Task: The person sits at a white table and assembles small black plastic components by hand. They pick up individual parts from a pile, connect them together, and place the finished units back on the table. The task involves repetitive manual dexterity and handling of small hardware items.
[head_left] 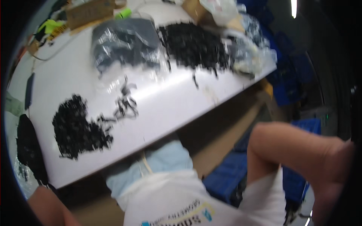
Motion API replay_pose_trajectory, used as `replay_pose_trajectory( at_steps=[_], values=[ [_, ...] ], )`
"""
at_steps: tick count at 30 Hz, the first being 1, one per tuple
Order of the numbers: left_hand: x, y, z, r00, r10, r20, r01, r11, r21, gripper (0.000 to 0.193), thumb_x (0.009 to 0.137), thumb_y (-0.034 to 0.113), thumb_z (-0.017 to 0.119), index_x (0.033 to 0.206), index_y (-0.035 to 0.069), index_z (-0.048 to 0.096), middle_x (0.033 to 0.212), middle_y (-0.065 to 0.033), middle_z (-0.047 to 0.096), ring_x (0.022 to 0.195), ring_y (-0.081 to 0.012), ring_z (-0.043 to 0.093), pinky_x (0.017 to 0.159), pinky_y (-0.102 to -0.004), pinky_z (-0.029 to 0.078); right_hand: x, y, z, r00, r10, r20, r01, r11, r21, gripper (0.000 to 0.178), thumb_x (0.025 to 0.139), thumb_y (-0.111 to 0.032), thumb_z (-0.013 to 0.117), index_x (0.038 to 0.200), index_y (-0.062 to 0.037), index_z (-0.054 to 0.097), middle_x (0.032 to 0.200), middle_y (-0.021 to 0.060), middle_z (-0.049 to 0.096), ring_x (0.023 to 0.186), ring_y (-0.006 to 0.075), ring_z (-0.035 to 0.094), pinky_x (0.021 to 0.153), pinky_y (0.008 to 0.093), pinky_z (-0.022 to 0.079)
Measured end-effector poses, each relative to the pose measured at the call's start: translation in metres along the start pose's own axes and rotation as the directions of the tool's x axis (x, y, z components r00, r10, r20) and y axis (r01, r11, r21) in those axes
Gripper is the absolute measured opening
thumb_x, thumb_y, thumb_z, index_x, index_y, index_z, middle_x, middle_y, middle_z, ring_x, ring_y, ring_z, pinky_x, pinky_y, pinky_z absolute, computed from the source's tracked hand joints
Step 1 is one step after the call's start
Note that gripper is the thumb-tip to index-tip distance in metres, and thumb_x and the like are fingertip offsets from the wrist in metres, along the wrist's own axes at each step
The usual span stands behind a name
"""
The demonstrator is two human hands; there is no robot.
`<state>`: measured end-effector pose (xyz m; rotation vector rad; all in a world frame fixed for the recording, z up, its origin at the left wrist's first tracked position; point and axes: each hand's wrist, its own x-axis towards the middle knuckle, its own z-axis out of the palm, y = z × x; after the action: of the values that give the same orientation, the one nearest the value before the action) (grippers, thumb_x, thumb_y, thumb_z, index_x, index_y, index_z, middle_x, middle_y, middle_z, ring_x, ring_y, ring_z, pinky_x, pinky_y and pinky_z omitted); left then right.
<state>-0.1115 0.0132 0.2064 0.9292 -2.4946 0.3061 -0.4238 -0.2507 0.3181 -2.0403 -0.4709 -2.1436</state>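
Saw loose black strips (77,132) heaped on a white table (158,109) at nine o'clock. Made out a second black pile (194,45) at twelve and a clear plastic bag (128,45) with dark contents at eleven. Found the right hand (335,162) blurred near four o'clock, well apart from the strips; could not tell its grip. Glimpsed just the left arm (49,207) at eight; could not tell the left hand's state. Noticed blue crates (222,179) at five.
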Motion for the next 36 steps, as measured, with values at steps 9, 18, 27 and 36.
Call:
replay_pose_trajectory(
  at_steps=[9, 18, 27, 36],
  values=[
    [-0.015, -0.015, 0.026, 0.988, -0.116, 0.098, 0.112, 0.992, 0.053, 0.063, 0.088, 0.048, 0.041, 0.128, 0.000, 0.043, 0.127, -0.0223, 0.044, 0.117, -0.0342, 0.043, 0.099, -0.0451, 0.035, -0.063, 0.027, -0.030, 0.930, 0.366, -0.029, -0.363, 0.906, -0.219, 0.030, 0.082, -0.023, 0.064, 0.098, 0.0018, 0.065, 0.092, 0.0129, 0.068, 0.082, 0.0229, 0.064, 0.073, 0.0345, 0.049],
    [-0.018, -0.023, 0.009, 0.981, -0.186, 0.047, 0.183, 0.981, 0.060, 0.059, 0.089, 0.043, 0.043, 0.127, -0.001, 0.045, 0.126, -0.0211, 0.045, 0.116, -0.0327, 0.044, 0.098, -0.0436, 0.036, -0.067, 0.092, -0.023, 0.911, 0.412, 0.018, -0.380, 0.857, -0.348, 0.027, 0.080, -0.019, 0.065, 0.098, 0.0016, 0.065, 0.092, 0.0131, 0.067, 0.083, 0.0236, 0.063, 0.075, 0.0352, 0.047],
    [-0.015, -0.001, -0.002, 0.979, -0.204, -0.009, 0.204, 0.972, 0.119, 0.055, 0.089, 0.038, 0.046, 0.126, -0.002, 0.046, 0.125, -0.0198, 0.047, 0.114, -0.0312, 0.045, 0.096, -0.0421, 0.037, -0.059, 0.094, -0.026, 0.913, 0.406, 0.040, -0.360, 0.846, -0.393, 0.025, 0.079, -0.015, 0.066, 0.097, 0.0015, 0.065, 0.092, 0.0134, 0.067, 0.084, 0.0243, 0.063, 0.077, 0.0358, 0.046],
    [-0.019, 0.029, -0.026, 0.971, -0.227, -0.075, 0.237, 0.952, 0.193, 0.051, 0.090, 0.034, 0.048, 0.125, -0.003, 0.048, 0.124, -0.0186, 0.048, 0.113, -0.0298, 0.046, 0.095, -0.0405, 0.038, -0.061, 0.092, 0.013, 0.949, 0.304, 0.082, -0.245, 0.878, -0.412, 0.024, 0.077, -0.011, 0.067, 0.097, 0.0014, 0.065, 0.091, 0.0136, 0.066, 0.086, 0.0250, 0.062, 0.079, 0.0365, 0.045]
  ],
)
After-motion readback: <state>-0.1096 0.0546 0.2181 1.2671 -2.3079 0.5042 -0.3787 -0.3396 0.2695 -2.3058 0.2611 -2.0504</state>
